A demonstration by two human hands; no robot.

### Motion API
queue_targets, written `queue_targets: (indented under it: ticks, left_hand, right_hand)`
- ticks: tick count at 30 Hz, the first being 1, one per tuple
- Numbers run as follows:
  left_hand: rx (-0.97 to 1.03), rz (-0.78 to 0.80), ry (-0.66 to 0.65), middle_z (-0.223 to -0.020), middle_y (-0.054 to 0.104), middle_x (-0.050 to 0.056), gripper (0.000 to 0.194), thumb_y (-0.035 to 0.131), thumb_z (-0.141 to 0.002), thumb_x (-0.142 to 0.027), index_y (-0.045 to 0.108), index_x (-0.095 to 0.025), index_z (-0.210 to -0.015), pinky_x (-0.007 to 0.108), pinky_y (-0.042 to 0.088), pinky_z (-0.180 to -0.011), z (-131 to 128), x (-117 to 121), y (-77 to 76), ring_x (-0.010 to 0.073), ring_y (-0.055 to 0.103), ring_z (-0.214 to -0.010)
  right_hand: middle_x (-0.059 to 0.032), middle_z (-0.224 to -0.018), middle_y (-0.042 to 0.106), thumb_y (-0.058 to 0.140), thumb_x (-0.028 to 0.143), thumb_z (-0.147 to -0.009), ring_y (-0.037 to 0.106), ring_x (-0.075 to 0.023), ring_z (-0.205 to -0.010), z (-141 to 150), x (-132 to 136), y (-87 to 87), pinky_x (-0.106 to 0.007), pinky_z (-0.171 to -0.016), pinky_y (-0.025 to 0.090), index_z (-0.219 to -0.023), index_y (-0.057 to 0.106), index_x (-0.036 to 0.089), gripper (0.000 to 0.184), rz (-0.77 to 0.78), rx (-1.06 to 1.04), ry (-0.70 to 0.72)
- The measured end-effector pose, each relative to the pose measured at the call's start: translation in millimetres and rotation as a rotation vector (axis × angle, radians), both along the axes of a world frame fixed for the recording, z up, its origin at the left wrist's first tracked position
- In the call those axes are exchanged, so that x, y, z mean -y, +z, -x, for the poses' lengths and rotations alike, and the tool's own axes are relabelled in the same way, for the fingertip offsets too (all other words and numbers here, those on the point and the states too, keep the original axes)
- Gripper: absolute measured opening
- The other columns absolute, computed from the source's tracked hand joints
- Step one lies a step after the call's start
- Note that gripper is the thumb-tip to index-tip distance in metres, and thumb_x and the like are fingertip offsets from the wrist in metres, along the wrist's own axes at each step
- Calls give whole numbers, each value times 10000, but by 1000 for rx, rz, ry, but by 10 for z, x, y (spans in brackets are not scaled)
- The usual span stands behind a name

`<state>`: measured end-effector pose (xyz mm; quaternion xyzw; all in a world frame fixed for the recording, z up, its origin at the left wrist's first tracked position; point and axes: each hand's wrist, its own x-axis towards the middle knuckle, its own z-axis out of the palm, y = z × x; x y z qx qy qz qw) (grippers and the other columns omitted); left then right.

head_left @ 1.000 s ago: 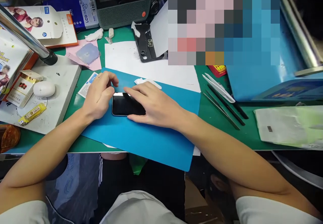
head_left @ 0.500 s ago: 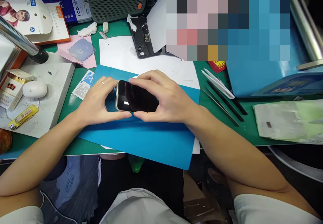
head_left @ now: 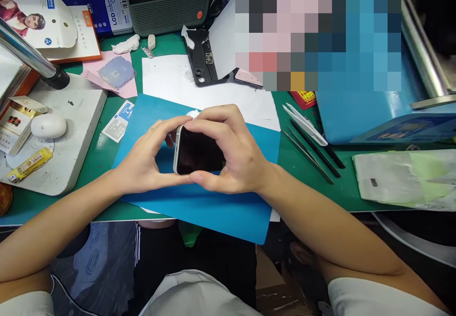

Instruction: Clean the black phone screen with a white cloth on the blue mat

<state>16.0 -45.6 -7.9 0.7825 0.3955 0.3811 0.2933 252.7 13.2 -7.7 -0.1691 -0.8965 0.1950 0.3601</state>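
Note:
A smartphone (head_left: pixel 200 152) with a dark screen is held between my two hands above a blue mat (head_left: pixel 199 216). Its left short edge, in a silvery frame, faces my left palm with a gap between them. My left hand (head_left: pixel 140 161) grips the phone's left end, thumb along the near edge and fingers at the far edge. Wrapped over the right end, my right hand (head_left: pixel 237 152) has its thumb on the near edge and fingers on the far one, covering that part of the screen. Behind the fingertips a small white scrap (head_left: pixel 193 114) peeks out.
Tweezers (head_left: pixel 309 157) and a white pen-like tool (head_left: pixel 305 125) lie right of the mat. Behind it are white paper (head_left: pixel 164 76) and a black phone case (head_left: pixel 203 59). A grey platform (head_left: pixel 80 116) carries an earbud case (head_left: pixel 49 126) and a yellow lighter (head_left: pixel 30 165).
The phone has tipped, so more of its left edge shows. My left fingers have moved right along its far edge, closer to my right fingertips. The view has shifted slightly.

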Motion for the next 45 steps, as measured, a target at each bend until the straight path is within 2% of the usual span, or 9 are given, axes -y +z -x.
queue_targets:
  ticks: [6, 11, 15, 20, 26, 31, 37, 45]
  left_hand:
    - [-28, -86, -16, -1401, 707, 119, 738, 759, -942, -679, 500, -365, -1558, 468, 634, -847, -14, -5, 1, 263, 686, -1000]
    - [-50, -246, -12, -1236, 773, 114, 914, 847, -865, -684, 461, -303, -1600, 473, 620, -860, -5, -5, -32, 251, 714, -903]
    - [-82, -364, -10, -1254, 786, 137, 964, 847, -864, -687, 420, -276, -1625, 468, 620, -846, -27, 6, -52, 269, 762, -917]
    - [-79, -422, -18, -1269, 795, 167, 830, 757, -957, -665, 448, -242, -1600, 454, 626, -829, -41, -1, -48, 287, 795, -963]
    - [-108, -453, -3, -1224, 809, 156, 798, 703, -987, -689, 450, -230, -1588, 443, 619, -791, -36, 7, -46, 269, 799, -902]
    - [-118, -477, 10, -1177, 816, 141, 726, 682, -1003, -680, 496, -209, -1523, 416, 603, -759, -51, 10, -32, 253, 794, -881]
    - [-97, -495, 6, -1135, 819, 115, 680, 704, -1001, -647, 523, -198, -1478, 390, 591, -739, -69, -6, -8, 241, 794, -880]
    - [-166, -460, 36, -1120, 811, 96, 698, 669, -984, -736, 546, -242, -1461, 418, 570, -718, -31, 17, -42, 242, 786, -853]
  right_hand:
    - [-117, -1238, 559, 599, 721, -1019, 615, -338, -1132, 37, 35, -23, -567, -911, 606, -1538, 422, 331, 673, -31, -44, -24]
    - [-112, -1196, 564, 641, 839, -937, 612, -330, -1088, 90, 82, 8, -547, -881, 604, -1517, 422, 311, 814, -83, -72, -54]
    - [-105, -1175, 578, 751, 802, -881, 605, -334, -1049, 105, 132, 27, -554, -856, 594, -1501, 414, 329, 849, -123, -81, -75]
    - [-111, -1212, 592, 815, 702, -873, 610, -351, -1075, 74, 174, 21, -563, -877, 567, -1505, 384, 339, 847, -95, -45, -86]
    - [-99, -1193, 584, 780, 746, -872, 623, -351, -1049, 67, 190, 7, -576, -852, 566, -1459, 364, 367, 813, -75, -18, -120]
    - [-99, -1169, 587, 812, 612, -913, 620, -315, -1018, 88, 191, 57, -528, -806, 588, -1432, 422, 316, 714, -98, -73, -78]
    - [-86, -1184, 595, 805, 650, -896, 624, -322, -1032, 71, 197, 28, -561, -833, 598, -1462, 382, 354, 766, -68, -50, -78]
    - [-88, -1210, 596, 823, 667, -868, 618, -331, -1066, 64, 207, 16, -579, -854, 593, -1448, 403, 377, 772, -29, -31, -104]
